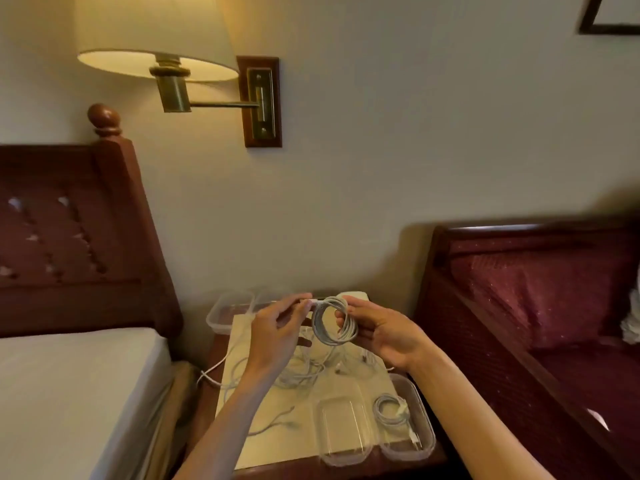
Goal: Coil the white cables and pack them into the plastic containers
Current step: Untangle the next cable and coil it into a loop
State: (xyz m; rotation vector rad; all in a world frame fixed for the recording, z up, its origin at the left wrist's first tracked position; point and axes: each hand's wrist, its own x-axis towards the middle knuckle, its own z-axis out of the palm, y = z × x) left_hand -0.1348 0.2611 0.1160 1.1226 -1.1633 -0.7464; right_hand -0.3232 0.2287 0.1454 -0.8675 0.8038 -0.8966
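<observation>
Two beds flanked a nightstand [349,467] under a wall lamp [159,46]. Loose cables [298,372] sprawled on its pale top, near two tubs at the front: an empty one [343,431] and one [420,441] holding a wound cable [389,408]. Above them, the right hand [384,334] gripped a coil [332,322], fingers curled through its loop, while the left hand [277,327] pinched the coil's end.
</observation>
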